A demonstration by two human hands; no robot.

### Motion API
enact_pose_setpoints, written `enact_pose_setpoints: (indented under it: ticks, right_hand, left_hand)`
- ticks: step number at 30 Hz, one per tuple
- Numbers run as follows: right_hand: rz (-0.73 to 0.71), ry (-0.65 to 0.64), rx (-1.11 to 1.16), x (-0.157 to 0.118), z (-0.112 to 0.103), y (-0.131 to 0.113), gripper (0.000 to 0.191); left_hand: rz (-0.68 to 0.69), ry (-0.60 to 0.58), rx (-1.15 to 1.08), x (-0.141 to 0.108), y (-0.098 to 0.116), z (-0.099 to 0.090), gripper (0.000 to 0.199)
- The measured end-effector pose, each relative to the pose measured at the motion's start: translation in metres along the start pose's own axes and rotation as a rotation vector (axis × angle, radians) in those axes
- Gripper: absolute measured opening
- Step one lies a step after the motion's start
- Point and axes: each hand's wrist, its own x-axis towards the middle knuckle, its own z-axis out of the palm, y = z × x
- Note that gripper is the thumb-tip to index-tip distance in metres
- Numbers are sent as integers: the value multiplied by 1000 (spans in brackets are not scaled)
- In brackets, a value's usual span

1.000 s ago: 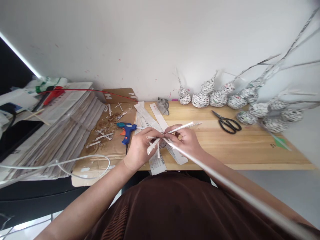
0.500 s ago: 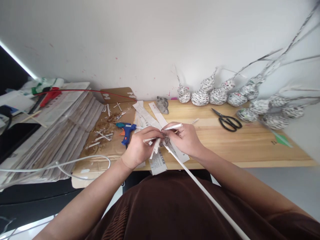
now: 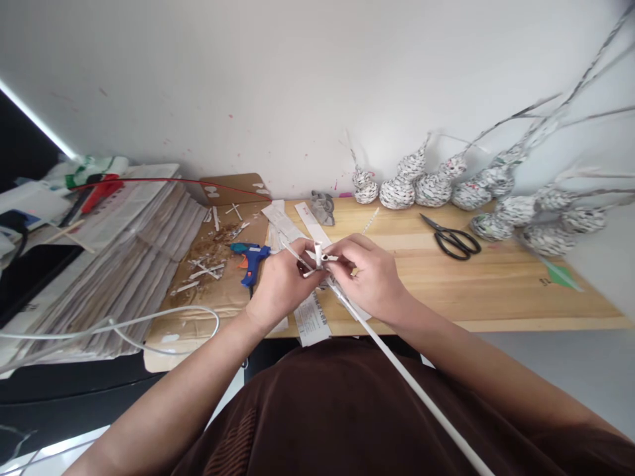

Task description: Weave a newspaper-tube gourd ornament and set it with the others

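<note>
At the far left we see a stack of newspapers, then cardboard bearing paper scraps, with a glue gun at its right edge. Next comes our left hand, its thumb and fingers closed in a pinch on a cluster of paper tubes above flat paper strips. Our right hand pinches the same cluster from the other side; which tube each fingertip presses, we cannot tell. The tubes meet between both hands, and a long tube slants down toward our right. We judge this piece to be at an early stage: its ends jut out loose and no rounded body shows. Farther right lie scissors, then woven gourd shapes, rounded and seemingly well advanced, though long ends trail from several.
</note>
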Motion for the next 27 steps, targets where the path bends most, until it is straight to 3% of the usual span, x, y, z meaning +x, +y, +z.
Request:
enact_pose_setpoints:
  ticks: [4,7,11,16,22,27]
  right_hand:
    - [-141,-81,-35,-1,-5,-6,20]
    - [-203,-77,-83,-3,-13,-9,10]
    - [-81,-202,-244,-6,-24,-6,30]
    - [-119,-442,-402,-6,-26,6,21]
    - [103,-518,-208,-4,-12,25,7]
    - [-26,-518,-216,-3,-4,42,18]
  left_hand:
    - [110,-75,71,6,1,-1,8]
    - [121,-43,73,10,0,-1,8]
    - [49,0,28,13,1,-1,7]
    - [-51,14,14,16,6,-1,8]
    - [-154,-34,-79,19,5,-2,9]
    - [-163,-81,-157,22,0,-5,13]
